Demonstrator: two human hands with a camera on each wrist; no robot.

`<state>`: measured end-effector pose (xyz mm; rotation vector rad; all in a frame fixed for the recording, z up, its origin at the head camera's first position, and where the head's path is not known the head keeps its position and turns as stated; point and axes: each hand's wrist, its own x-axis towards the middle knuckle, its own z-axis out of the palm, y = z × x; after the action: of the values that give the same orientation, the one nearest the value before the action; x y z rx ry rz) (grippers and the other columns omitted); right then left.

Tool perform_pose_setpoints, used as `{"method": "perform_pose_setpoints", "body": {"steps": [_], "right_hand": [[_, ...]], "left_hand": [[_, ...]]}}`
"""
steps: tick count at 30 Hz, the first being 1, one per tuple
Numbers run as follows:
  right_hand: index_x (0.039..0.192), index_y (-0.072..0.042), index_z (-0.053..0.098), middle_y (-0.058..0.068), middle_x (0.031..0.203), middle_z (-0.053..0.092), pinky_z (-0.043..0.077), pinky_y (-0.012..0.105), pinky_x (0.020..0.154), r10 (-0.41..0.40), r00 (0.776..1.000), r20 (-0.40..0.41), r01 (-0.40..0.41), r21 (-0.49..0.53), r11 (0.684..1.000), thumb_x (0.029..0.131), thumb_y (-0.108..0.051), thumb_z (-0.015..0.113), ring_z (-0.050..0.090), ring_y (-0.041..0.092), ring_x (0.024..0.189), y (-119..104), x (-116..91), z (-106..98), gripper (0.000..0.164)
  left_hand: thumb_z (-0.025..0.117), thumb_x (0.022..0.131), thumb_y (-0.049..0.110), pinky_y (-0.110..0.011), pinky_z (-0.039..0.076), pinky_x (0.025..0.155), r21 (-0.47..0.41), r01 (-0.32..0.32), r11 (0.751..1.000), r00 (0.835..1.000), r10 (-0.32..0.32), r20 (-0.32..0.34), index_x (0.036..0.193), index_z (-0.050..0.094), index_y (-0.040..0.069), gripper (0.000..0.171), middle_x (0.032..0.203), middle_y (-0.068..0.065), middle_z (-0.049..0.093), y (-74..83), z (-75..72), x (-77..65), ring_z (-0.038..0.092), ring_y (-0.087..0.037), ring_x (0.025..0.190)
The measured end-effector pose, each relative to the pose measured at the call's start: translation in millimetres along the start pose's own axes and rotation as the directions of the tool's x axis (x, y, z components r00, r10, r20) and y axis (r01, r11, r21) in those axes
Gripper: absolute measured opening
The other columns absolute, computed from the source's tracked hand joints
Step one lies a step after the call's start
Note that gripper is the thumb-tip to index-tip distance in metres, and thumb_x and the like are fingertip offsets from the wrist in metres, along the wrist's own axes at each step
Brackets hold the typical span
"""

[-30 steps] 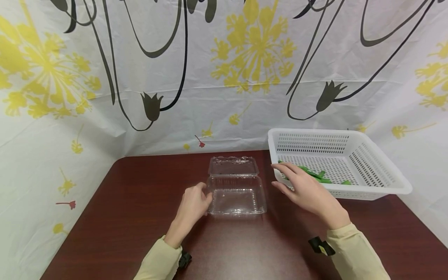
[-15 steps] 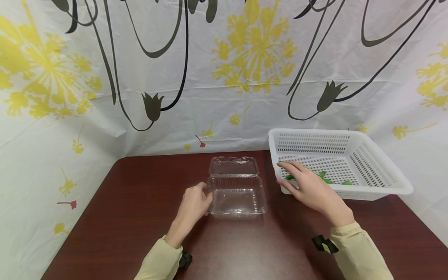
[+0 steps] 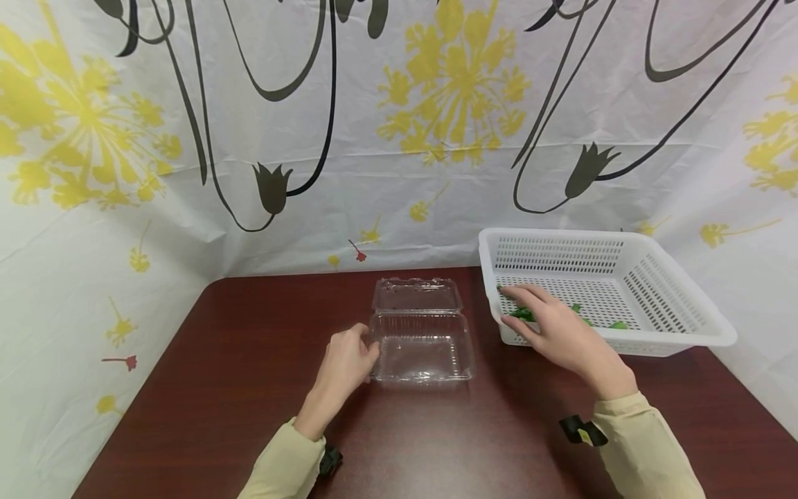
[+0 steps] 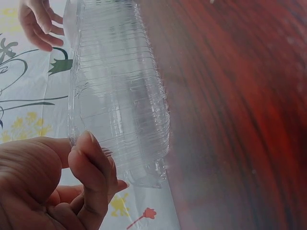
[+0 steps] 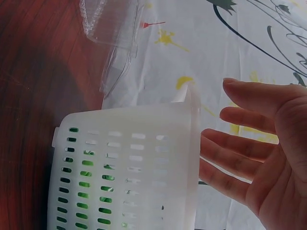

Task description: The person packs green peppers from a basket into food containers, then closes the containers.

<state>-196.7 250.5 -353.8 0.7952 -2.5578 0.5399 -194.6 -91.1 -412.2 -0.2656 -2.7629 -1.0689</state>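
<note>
A clear plastic clamshell box [image 3: 424, 346] lies opened out on the table, its lid [image 3: 416, 296] folded back toward the wall. My left hand [image 3: 343, 364] pinches the box's left rim between thumb and fingers, as the left wrist view shows at the box's edge [image 4: 74, 120]. Over the near left part of a white slotted basket [image 3: 676, 338] hovers my right hand [image 3: 564, 339], fingers spread and holding nothing. Green pod-like vegetables [image 3: 524, 314] lie on the basket floor, partly hidden by that hand. In the right wrist view, the fingers [image 5: 235, 158] are just above the basket's rim.
The dark red-brown table [image 3: 249, 388] runs back to a white cloth [image 3: 349, 125] printed with flowers. Between box and basket is a narrow strip of tabletop. Black straps [image 3: 582, 431] sit at both wrists.
My right hand has shifted slightly right and further over the basket, uncovering a little more of the green vegetables at its left. The left hand and the box stay in place.
</note>
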Motion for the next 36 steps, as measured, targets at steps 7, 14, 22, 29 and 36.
{"method": "perform_pose_setpoints", "body": {"steps": [7,14,22,29,36], "right_hand": [[0.131,-0.001,0.06,0.016,0.124,0.062,0.052,0.055,0.09,-0.017,1.0,-0.01,0.017,0.013,1.0,0.091,-0.01,0.075,0.066,0.033,0.107,5,-1,-1,0.044],[0.13,-0.002,0.061,0.016,0.121,0.063,0.052,0.056,0.088,-0.01,1.0,-0.008,0.01,0.014,1.0,0.091,-0.01,0.075,0.065,0.034,0.104,12,-3,-1,0.042],[0.13,-0.001,0.061,0.017,0.123,0.063,0.052,0.056,0.088,0.03,0.999,0.021,-0.031,0.04,0.999,0.091,-0.01,0.075,0.069,0.032,0.099,16,-3,-2,0.042],[0.131,-0.001,0.061,0.018,0.124,0.062,0.051,0.058,0.089,0.061,0.997,0.036,-0.063,0.04,0.997,0.091,-0.009,0.074,0.069,0.035,0.1,19,-5,-3,0.042],[0.131,-0.002,0.06,0.018,0.126,0.061,0.05,0.058,0.091,0.096,0.993,0.073,-0.1,0.051,0.994,0.095,-0.013,0.071,0.068,0.036,0.104,24,-7,-4,0.04]], "left_hand": [[0.069,0.093,0.007,-0.025,0.049,0.05,-0.011,0.002,1.0,1.0,-0.002,0.002,0.122,0.062,-0.011,0.035,0.053,0.004,0.053,0.1,0.3,0.8,0.05,-0.002,0.036],[0.069,0.093,0.008,-0.026,0.049,0.05,-0.002,0.005,1.0,1.0,-0.005,0.004,0.122,0.062,-0.01,0.035,0.054,0.004,0.053,0.2,0.0,0.8,0.05,-0.003,0.036],[0.069,0.093,0.008,-0.027,0.051,0.053,-0.001,0.013,1.0,1.0,-0.013,0.005,0.122,0.062,-0.01,0.035,0.055,0.004,0.054,0.7,-0.9,0.6,0.051,-0.002,0.036],[0.069,0.093,0.008,-0.027,0.051,0.054,-0.005,0.009,1.0,1.0,-0.009,0.006,0.122,0.062,-0.011,0.035,0.055,0.004,0.054,0.2,-0.7,0.5,0.05,-0.002,0.035],[0.068,0.093,0.008,-0.03,0.054,0.057,0.0,0.002,1.0,1.0,-0.002,0.004,0.122,0.062,-0.011,0.035,0.054,0.005,0.054,-0.7,-0.4,0.8,0.051,-0.002,0.036]]}}
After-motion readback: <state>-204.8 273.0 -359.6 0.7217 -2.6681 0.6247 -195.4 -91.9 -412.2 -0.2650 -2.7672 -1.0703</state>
